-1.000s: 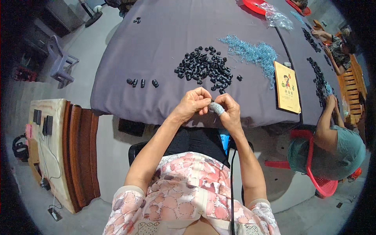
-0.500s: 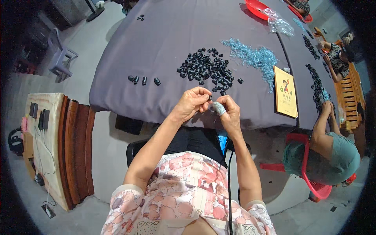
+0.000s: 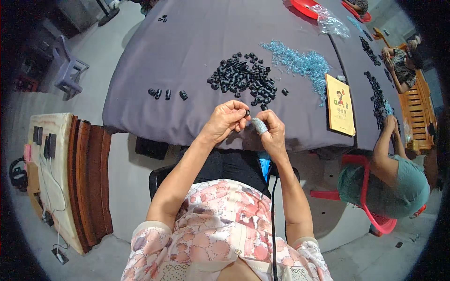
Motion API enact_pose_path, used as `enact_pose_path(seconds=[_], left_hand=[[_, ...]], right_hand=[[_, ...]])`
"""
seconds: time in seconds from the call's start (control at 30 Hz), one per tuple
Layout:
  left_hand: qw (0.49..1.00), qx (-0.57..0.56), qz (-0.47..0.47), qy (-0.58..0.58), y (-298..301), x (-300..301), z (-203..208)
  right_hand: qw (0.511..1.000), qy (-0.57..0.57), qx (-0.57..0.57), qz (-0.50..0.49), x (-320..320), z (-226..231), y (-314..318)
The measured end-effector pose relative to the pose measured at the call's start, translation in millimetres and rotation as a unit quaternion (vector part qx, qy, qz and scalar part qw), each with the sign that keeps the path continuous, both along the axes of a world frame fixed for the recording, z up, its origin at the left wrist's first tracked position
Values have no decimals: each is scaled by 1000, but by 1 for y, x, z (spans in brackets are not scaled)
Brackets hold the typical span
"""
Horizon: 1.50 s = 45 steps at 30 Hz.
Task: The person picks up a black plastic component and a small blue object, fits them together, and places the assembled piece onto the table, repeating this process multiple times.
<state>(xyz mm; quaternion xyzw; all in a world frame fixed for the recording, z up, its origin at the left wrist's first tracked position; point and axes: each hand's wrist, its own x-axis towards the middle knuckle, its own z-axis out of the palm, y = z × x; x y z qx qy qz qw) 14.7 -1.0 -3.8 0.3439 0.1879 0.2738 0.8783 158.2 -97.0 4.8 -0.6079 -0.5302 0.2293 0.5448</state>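
Note:
My left hand [image 3: 224, 123] is closed in a pinch on a small black plastic piece [image 3: 247, 113], held just above the table's near edge. Beside it, almost touching, my right hand [image 3: 273, 134] has its fingers curled in. A pale, silvery wrap [image 3: 258, 125] covers the right thumb. Whatever the right fingertips may hold is too small to make out. Just beyond both hands lies a heap of similar black pieces [image 3: 239, 77]. Several more stand in a short row [image 3: 168, 94] to the left. Behind the heap, to the right, spreads a pile of tiny bluish, shiny parts [image 3: 300, 63].
A yellow booklet [image 3: 340, 105] lies right of my hands. Farther back are a red basin [image 3: 304, 7] and a clear plastic bag [image 3: 332, 22]. At right, a person in a green shirt [image 3: 403, 187] sits on a red chair [image 3: 363, 187]. A black cable [image 3: 273, 225] hangs down my front.
The whole view has shifted slightly. My hands keep nearly the same pose, the left still pinching the black piece close to the right thumb.

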Motion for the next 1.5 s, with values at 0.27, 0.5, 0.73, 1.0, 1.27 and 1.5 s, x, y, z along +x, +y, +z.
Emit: enact_pose_path(seconds=[0.27, 0.5, 0.73, 1.0, 1.27, 1.5], left_hand=[[1000, 8, 3, -2, 0, -3, -3], [1000, 4, 6, -24, 0, -4, -4], [999, -8, 6, -42, 0, -6, -1], [999, -3, 6, -49, 0, -5, -2], [999, 6, 19, -39, -1, -6, -4], [999, 6, 13, -42, 0, -5, -4]], right_hand=[[1000, -24, 20, 4, -1, 1, 0], [999, -40, 28, 9, 1, -3, 1], [999, -27, 31, 8, 0, -2, 1], [999, -38, 32, 12, 3, -3, 0], [998, -46, 36, 17, 3, 0, 0], [999, -40, 29, 13, 4, -2, -1]])
